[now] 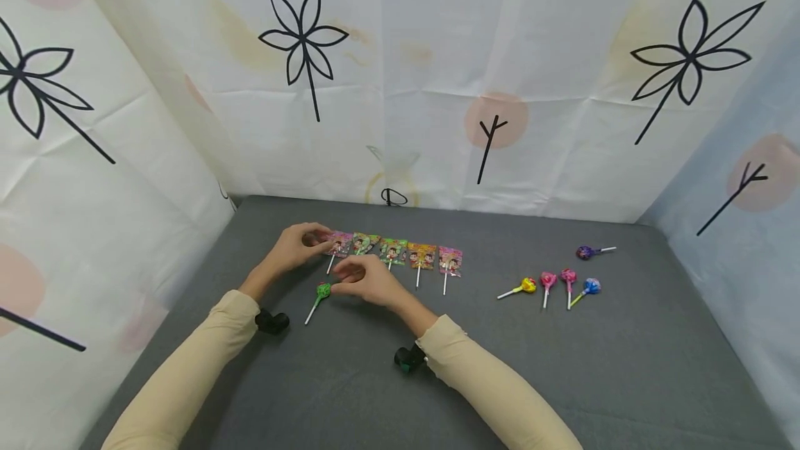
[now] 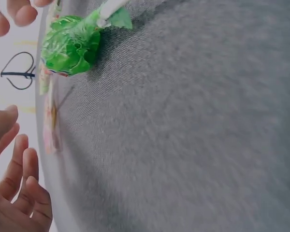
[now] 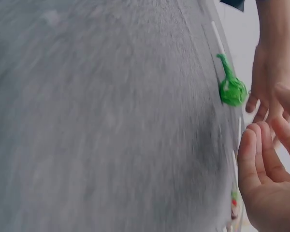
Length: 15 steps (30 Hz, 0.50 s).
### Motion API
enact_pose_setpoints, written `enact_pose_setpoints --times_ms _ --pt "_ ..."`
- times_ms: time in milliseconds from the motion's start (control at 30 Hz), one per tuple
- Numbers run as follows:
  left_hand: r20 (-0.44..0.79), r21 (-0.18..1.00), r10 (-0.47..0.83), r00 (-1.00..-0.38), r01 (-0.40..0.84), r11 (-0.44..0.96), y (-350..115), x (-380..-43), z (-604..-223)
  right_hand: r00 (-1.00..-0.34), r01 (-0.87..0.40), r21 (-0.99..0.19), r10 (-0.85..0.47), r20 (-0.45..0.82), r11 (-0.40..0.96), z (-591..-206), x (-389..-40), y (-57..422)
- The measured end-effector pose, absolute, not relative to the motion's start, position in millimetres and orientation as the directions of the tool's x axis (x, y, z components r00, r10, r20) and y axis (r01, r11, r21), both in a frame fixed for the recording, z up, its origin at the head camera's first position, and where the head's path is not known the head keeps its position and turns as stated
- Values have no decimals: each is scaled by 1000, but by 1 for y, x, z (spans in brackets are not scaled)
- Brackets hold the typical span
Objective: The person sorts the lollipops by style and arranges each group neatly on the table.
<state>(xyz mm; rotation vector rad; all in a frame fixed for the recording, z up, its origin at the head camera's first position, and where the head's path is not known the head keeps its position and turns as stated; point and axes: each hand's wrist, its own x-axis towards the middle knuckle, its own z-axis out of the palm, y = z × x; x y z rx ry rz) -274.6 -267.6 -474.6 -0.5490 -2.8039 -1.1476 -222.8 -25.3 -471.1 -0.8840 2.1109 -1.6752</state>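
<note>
A green-wrapped lollipop [image 1: 322, 291] [image 2: 72, 46] [image 3: 233, 92] lies on the grey cloth, its white stick pointing toward the person. Just right of its round head is my right hand [image 1: 369, 280] [image 3: 268, 174], fingers loosely bent with nothing between them. My left hand [image 1: 300, 245] reaches past the lollipop, its fingertips [image 2: 25, 15] right at the leftmost pink flat-packed lollipop [image 1: 338, 244]. That packet begins a row with a green-and-orange packet [image 1: 364, 242], a green packet [image 1: 393, 251], an orange packet [image 1: 421, 256] and another pink packet [image 1: 450, 262].
On the right of the grey table [image 1: 500, 380] lie a yellow lollipop [image 1: 528, 285], two pink lollipops [image 1: 548, 280] [image 1: 568, 275], a blue lollipop [image 1: 591, 286] and a purple lollipop [image 1: 585, 253]. Patterned white curtains [image 1: 425, 33] hang behind and at both sides.
</note>
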Motion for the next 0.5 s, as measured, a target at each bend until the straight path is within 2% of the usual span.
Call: enact_pose_setpoints --times_ms 500 --pt "149 693 430 -890 404 597 -293 -241 -460 -737 -303 -946 -658 157 114 -440 -224 27"
